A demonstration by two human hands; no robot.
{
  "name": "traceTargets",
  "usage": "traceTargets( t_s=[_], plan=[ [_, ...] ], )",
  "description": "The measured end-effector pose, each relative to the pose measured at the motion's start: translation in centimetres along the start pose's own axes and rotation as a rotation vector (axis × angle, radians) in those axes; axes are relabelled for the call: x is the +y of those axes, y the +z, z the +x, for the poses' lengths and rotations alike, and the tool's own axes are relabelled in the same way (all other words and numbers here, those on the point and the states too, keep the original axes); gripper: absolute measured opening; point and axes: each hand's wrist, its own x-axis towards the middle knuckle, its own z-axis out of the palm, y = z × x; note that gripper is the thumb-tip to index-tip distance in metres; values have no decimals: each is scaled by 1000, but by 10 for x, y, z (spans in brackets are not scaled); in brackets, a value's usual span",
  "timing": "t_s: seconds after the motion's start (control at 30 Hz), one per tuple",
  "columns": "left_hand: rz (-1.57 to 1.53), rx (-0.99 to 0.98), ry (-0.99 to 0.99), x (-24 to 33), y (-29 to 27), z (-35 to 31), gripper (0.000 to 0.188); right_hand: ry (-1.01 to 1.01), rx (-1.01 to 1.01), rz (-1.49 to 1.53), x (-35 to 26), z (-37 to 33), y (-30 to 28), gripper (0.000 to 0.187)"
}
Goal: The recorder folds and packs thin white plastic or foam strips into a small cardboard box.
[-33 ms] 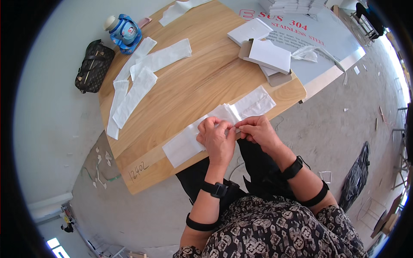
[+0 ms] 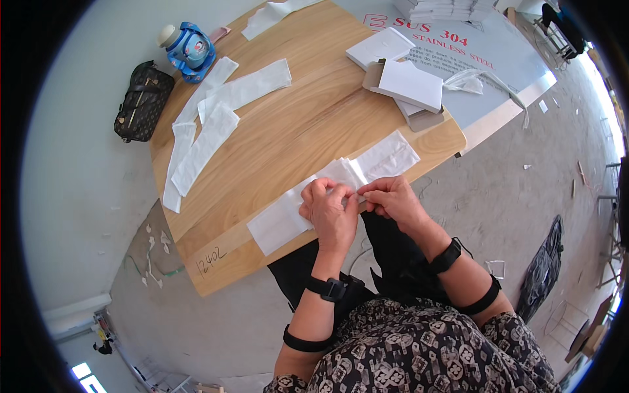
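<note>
A long white strip (image 2: 278, 224) of thin, slightly shiny sheet, either paper or plastic, lies along the near edge of the wooden table. Its middle is bunched or layered, and a glossy band crosses it. My left hand (image 2: 333, 216) is closed on the strip's near edge, its fingers curled over the white sheet. Beside it, my right hand (image 2: 398, 202) pinches the same edge between thumb and forefinger. The two hands' fingertips almost meet, and what lies exactly between them is partly hidden. Further right, the strip's other end (image 2: 390, 157) lies flat on the wood.
Several similar white strips (image 2: 206, 141) overlap on the left of the wooden table (image 2: 282, 131). Beyond them stand a blue bottle (image 2: 193, 52) and a dark patterned bag (image 2: 144, 101). White flat boxes (image 2: 411, 85) lie at the right corner, by a grey sheet-covered surface (image 2: 485, 72).
</note>
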Motion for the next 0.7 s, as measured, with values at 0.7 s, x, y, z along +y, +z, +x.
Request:
traceTargets(
  t_s=[0.7],
  plan=[
    [-83,100,30,-14,4,-1,10,-136,-25,-302,0,-2,6,25]
  ],
)
